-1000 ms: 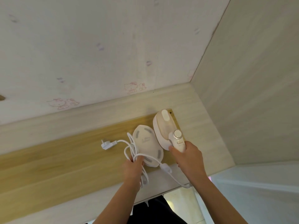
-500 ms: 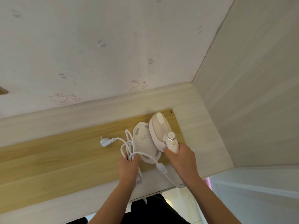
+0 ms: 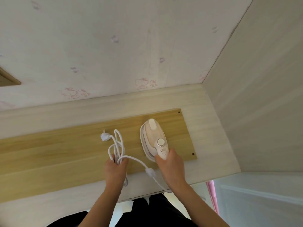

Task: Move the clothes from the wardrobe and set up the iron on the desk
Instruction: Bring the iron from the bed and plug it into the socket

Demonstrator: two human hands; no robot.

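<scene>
Iron (image 3: 153, 138) sits on its base on the bench (image 3: 49, 148), right hand (image 3: 168, 164) gripping its handle; left hand (image 3: 114, 169) holds the bundled cord (image 3: 117, 148); plug (image 3: 104, 137) unconnected; clothes not visible, so that part's unknown.

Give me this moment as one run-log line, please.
right hand: grips iron handle, iron on desk | left hand: holds bundled cord | plug: loose
</scene>
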